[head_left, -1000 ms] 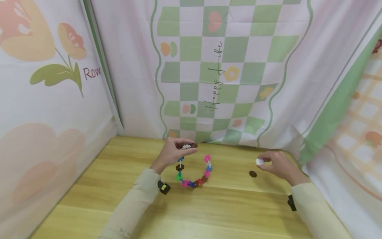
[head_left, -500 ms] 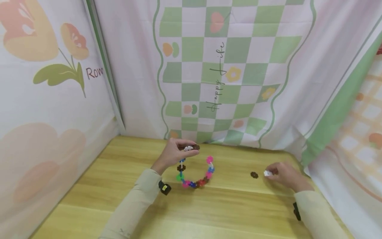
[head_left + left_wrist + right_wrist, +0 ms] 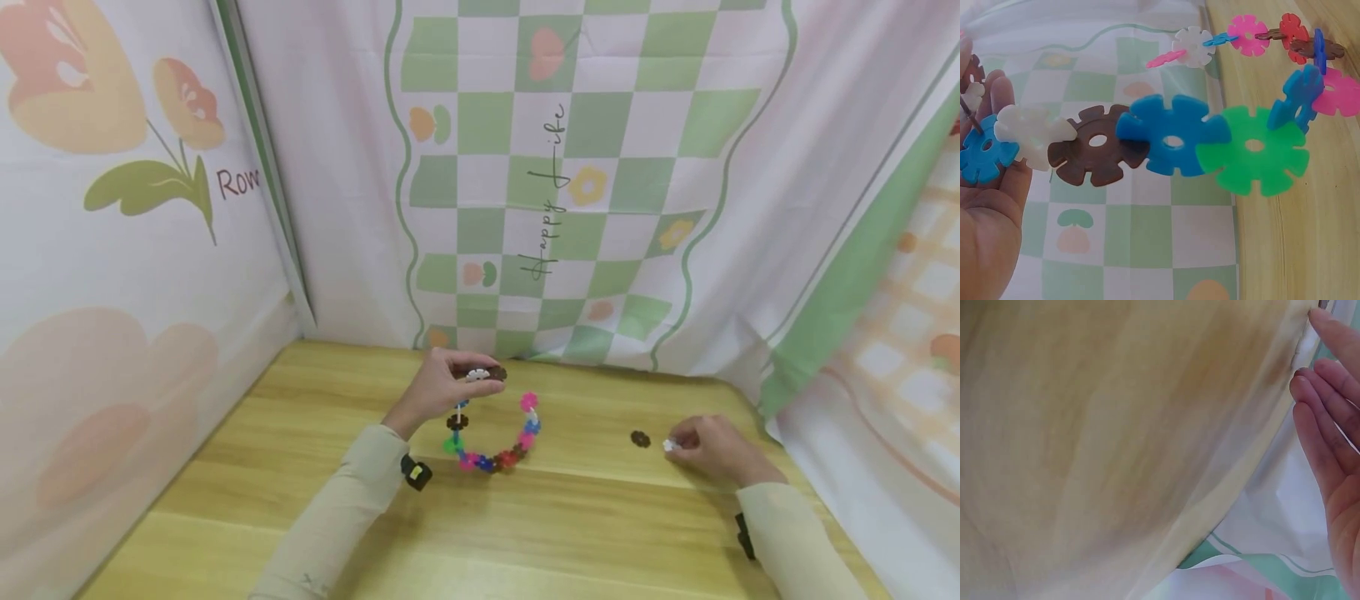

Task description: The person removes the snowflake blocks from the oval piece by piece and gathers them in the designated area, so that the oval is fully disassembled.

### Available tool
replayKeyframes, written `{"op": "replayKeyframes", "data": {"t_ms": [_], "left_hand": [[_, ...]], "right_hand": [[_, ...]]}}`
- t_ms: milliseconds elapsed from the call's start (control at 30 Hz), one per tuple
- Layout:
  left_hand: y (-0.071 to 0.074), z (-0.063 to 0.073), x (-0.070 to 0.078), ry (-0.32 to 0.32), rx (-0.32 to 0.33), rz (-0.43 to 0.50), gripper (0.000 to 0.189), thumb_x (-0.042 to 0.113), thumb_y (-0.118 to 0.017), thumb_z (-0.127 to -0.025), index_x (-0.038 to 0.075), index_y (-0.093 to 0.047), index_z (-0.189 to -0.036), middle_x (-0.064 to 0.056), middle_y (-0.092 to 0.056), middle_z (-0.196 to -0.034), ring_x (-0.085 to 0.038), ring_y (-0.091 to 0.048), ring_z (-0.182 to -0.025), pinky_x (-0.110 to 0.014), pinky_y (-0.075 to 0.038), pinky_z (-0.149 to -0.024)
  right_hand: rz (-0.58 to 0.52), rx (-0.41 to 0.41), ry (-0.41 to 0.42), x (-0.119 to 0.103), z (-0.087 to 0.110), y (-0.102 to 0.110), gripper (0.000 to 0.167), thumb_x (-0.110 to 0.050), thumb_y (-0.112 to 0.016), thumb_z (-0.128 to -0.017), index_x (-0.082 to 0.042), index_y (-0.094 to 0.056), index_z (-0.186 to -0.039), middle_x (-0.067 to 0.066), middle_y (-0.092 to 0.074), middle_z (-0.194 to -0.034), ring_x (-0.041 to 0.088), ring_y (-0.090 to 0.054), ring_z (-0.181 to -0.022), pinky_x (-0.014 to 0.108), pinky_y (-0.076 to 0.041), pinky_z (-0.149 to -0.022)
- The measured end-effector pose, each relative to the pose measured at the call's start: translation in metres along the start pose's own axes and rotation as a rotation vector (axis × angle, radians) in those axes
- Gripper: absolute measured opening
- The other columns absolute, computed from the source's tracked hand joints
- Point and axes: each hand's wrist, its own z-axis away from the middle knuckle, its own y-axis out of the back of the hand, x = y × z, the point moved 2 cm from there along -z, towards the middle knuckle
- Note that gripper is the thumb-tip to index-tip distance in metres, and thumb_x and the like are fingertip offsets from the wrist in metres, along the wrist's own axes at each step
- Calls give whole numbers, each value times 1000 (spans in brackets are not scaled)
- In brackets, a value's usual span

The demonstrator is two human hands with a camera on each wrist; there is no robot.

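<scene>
My left hand (image 3: 433, 390) pinches one end of a chain of linked plastic snowflake discs (image 3: 507, 458), near a white disc (image 3: 477, 375) and a brown disc (image 3: 498, 374). From there the chain curves in a U, its other end a pink disc (image 3: 529, 401). In the left wrist view, blue, white, brown and green (image 3: 1254, 150) discs interlock edge to edge beside the palm. Over at the right, my right hand (image 3: 716, 450) pinches a loose white snowflake disc (image 3: 670, 446) low over the table. A loose brown snowflake disc (image 3: 640, 438) lies flat just left of those fingertips.
The wooden table (image 3: 300, 508) reaches back to a hanging cloth (image 3: 581, 183) with green and white checks. Printed cloth walls (image 3: 135, 350) stand along the left and right sides. Each wrist wears a black camera band (image 3: 416, 472).
My right hand has moved right and toward me with the white disc, from above the loose brown disc to its right side, and lower. My left hand keeps its hold on the chain, nearly still.
</scene>
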Motion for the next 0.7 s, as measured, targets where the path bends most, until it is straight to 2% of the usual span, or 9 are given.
{"op": "replayKeyframes", "data": {"t_ms": [133, 267, 400, 500, 700], "left_hand": [[-1, -1, 1, -3, -11, 10, 32, 20, -86, -90, 6, -79, -118, -16, -80, -111, -17, -77, -89, -25, -65, -78], [-1, -1, 2, -9, -22, 3, 33, 19, -86, -90, 6, -79, -119, -14, -81, -111, -13, -76, -87, -24, -63, -76], [0, -1, 4, -9, -32, -31, 34, 20, -86, -90, 7, -79, -121, -12, -81, -111, -12, -72, -78, -20, -59, -67], [-1, -1, 5, -10, -47, -53, 34, 19, -84, -92, 7, -78, -123, -13, -80, -110, -15, -66, -73, -18, -54, -61], [-3, -2, 5, -35, -98, -112, 33, 17, -78, -97, 5, -76, -127, -18, -78, -115, -12, -63, -74, -19, -52, -61]], "right_hand": [[25, 22, 11, -6, -2, 5, 38, -30, -90, -83, 0, -78, -104, 6, -79, -91, 14, -72, -79, 32, -63, -73], [39, 44, 57, -27, -12, 18, 44, -30, -88, -86, 5, -76, -110, 17, -80, -100, 27, -75, -86, 46, -65, -78], [15, 29, 76, -63, -24, 35, 47, -34, -83, -92, 4, -74, -119, 19, -79, -111, 32, -76, -97, 53, -64, -87], [-12, 32, 130, -95, -34, 45, 47, -36, -81, -94, 1, -75, -122, 16, -79, -115, 31, -76, -100, 52, -64, -89], [-111, 62, 245, -156, -57, 48, 41, -35, -82, -93, -7, -76, -123, 7, -80, -116, 22, -76, -101, 46, -64, -91]]}}
